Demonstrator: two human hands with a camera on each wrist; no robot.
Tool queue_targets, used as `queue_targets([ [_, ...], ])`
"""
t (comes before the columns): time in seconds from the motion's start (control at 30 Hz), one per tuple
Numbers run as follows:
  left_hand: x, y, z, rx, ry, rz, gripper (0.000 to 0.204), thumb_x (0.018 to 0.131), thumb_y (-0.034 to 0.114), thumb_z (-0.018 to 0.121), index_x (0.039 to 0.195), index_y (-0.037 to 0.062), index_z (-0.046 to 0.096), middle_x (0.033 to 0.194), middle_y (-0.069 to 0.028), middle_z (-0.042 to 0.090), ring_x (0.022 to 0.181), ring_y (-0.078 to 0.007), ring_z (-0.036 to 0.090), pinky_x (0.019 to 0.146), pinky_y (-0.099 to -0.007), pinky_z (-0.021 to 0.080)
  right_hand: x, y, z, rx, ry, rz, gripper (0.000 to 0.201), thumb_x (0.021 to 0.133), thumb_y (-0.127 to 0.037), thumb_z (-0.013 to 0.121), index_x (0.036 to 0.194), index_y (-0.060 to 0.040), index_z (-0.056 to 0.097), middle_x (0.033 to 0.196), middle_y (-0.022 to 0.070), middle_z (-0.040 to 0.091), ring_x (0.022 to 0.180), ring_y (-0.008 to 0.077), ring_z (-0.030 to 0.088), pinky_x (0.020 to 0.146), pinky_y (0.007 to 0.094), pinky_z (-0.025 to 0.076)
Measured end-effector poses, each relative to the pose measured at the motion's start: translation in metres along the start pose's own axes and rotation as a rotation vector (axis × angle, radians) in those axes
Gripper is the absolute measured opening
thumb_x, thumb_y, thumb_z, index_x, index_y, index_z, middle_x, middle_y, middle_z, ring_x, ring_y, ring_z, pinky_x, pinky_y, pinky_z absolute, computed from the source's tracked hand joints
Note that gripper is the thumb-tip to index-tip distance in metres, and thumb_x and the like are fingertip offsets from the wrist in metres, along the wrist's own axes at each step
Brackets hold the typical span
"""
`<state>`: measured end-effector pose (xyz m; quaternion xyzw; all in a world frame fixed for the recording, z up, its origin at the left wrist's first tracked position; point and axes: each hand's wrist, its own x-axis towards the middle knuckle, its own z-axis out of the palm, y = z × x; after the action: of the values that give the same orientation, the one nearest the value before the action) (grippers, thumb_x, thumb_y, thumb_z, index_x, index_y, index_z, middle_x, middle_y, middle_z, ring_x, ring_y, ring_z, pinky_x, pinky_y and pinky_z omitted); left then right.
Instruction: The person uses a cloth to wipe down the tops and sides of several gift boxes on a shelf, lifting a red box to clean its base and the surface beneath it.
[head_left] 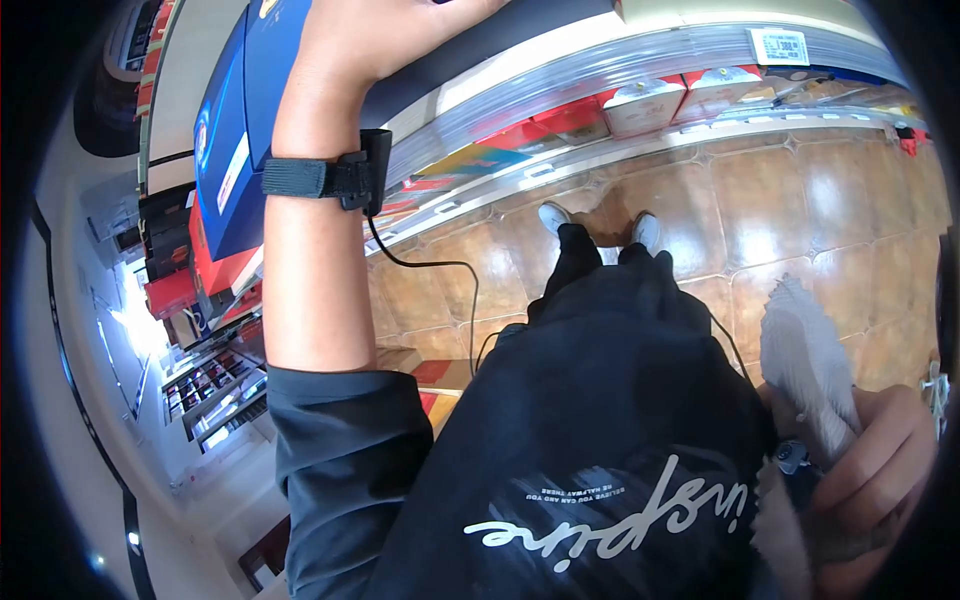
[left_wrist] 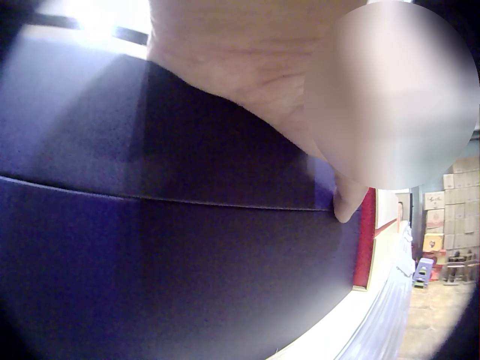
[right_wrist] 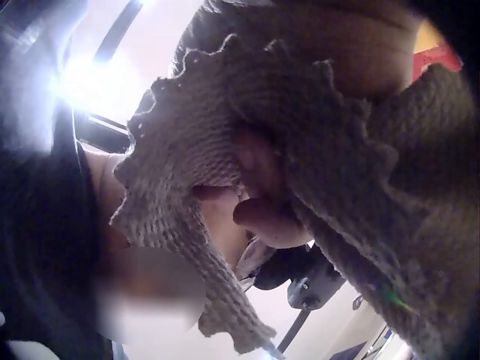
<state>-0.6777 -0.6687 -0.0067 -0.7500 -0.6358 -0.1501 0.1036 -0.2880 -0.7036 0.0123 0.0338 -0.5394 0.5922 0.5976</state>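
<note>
One grey cloth (head_left: pixel 805 365) sits in the right hand (head_left: pixel 870 470), low at the person's right side beside the black top (head_left: pixel 600 440); the fingers curl round its bunched lower end, so this grip is closed on the cloth while the free end stands up fanned out. One blue box (head_left: pixel 235 130) lies on the shelf (head_left: pixel 600 75) above, and the left hand (head_left: pixel 385 30) reaches up to it, its palm against the dark top face. The fingers run out of the head view, so I cannot tell whether that grip is open or closed.

Counted in the head view: two hands, one cloth, one blue box, one wrist strap (head_left: pixel 325 178) with one black cable (head_left: pixel 440 275), two white shoes (head_left: pixel 600 225) on the brown tiled floor (head_left: pixel 800 215), and a row of red-and-white packs (head_left: pixel 680 95) on a lower shelf.

The right wrist view alone shows the cloth's knitted weave and scalloped edge (right_wrist: pixel 187 157), with a fingertip (right_wrist: pixel 262 214) pressed into it. The left wrist view alone shows the heel of the hand (left_wrist: pixel 247 60) resting on the box's dark face (left_wrist: pixel 172 247), with stacked cartons (left_wrist: pixel 456 195) and one small blue stool (left_wrist: pixel 424 270) far off.
</note>
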Motion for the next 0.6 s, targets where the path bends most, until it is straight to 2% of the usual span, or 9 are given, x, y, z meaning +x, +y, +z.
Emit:
queue_targets([
  [0.1,-0.001,0.003,-0.002,0.030,0.016,0.011,0.083,0.079,0.038,0.088,0.147,0.0009,0.057,0.142,-0.0237,0.060,0.133,-0.0409,0.057,0.113,-0.0452,0.047,0.006,0.015,0.004,0.044,0.057,-0.164,0.021,0.081,-0.007,0.068,0.086,-0.0128,0.049,0.060,-0.0017,0.052,0.033,0.0081,0.032,0.031,0.0310,0.035],
  [0.13,0.000,0.007,-0.005,0.006,0.014,0.004,0.082,0.080,0.037,0.088,0.146,0.0009,0.058,0.142,-0.0238,0.060,0.133,-0.0409,0.058,0.113,-0.0450,0.047,0.008,0.020,-0.004,0.063,-0.038,-0.184,0.031,0.069,0.003,0.069,0.083,-0.0136,0.047,0.061,-0.0014,0.051,0.035,0.0099,0.034,0.034,0.0320,0.038],
  [0.2,-0.002,0.003,-0.002,-0.035,0.043,0.011,0.078,0.082,0.036,0.087,0.145,0.0010,0.059,0.141,-0.0240,0.061,0.131,-0.0406,0.059,0.112,-0.0450,0.047,0.006,0.022,-0.032,0.162,-0.296,-0.139,0.034,0.068,0.009,0.071,0.087,-0.0160,0.057,0.072,-0.0013,0.057,0.041,0.0104,0.042,0.051,0.0315,0.048],
  [0.33,-0.004,-0.007,0.007,-0.154,0.127,0.014,0.059,0.090,0.027,0.082,0.139,0.0008,0.063,0.133,-0.0212,0.066,0.126,-0.0352,0.063,0.109,-0.0422,0.049,0.024,0.005,-0.066,0.179,-0.720,0.171,0.022,0.089,-0.001,0.074,0.101,-0.0183,0.079,0.089,0.0008,0.069,0.049,0.0074,0.050,0.071,0.0281,0.059],
  [0.43,-0.005,0.004,0.000,-0.352,0.165,-0.116,0.040,0.097,0.014,0.076,0.133,0.0007,0.066,0.127,-0.0136,0.069,0.121,-0.0238,0.065,0.104,-0.0354,0.051,0.019,0.005,-0.060,0.119,-0.646,0.219,0.011,0.085,-0.003,0.080,0.091,-0.0115,0.080,0.080,0.0038,0.067,0.048,0.0095,0.049,0.057,0.0272,0.050],
  [0.47,0.005,0.014,-0.007,-0.493,0.314,0.005,0.033,0.100,0.012,0.072,0.132,0.0017,0.068,0.123,-0.0102,0.071,0.117,-0.0201,0.066,0.102,-0.0331,0.052,0.017,0.006,-0.057,0.110,-0.606,0.223,0.007,0.082,-0.003,0.083,0.086,-0.0083,0.080,0.076,0.0050,0.065,0.047,0.0106,0.048,0.051,0.0271,0.046],
  [0.5,-0.012,0.031,-0.030,-0.853,0.226,-0.359,0.030,0.102,0.012,0.070,0.131,0.0033,0.069,0.124,-0.0087,0.071,0.117,-0.0195,0.066,0.104,-0.0323,0.052,0.012,0.003,-0.052,0.065,-0.565,0.228,0.007,0.082,-0.004,0.084,0.086,-0.0071,0.080,0.075,0.0054,0.065,0.047,0.0110,0.048,0.051,0.0271,0.045],
  [0.57,-0.038,0.015,-0.059,-0.737,0.269,-0.160,0.090,0.095,0.072,0.061,0.151,0.0020,0.055,0.158,-0.0243,0.051,0.142,-0.0418,0.054,0.119,-0.0512,0.042,0.004,0.005,-0.051,-0.011,-0.525,0.208,0.010,0.084,-0.009,0.086,0.088,-0.0027,0.080,0.073,0.0055,0.063,0.046,0.0121,0.050,0.048,0.0273,0.042],
  [0.6,-0.057,0.020,-0.084,-0.839,0.185,-0.027,0.093,0.094,0.076,0.056,0.151,0.0032,0.054,0.156,-0.0224,0.053,0.140,-0.0410,0.053,0.117,-0.0542,0.040,-0.001,0.005,-0.051,-0.049,-0.505,0.200,0.013,0.085,-0.011,0.087,0.088,-0.0005,0.080,0.071,0.0055,0.062,0.046,0.0126,0.050,0.046,0.0274,0.041],
])
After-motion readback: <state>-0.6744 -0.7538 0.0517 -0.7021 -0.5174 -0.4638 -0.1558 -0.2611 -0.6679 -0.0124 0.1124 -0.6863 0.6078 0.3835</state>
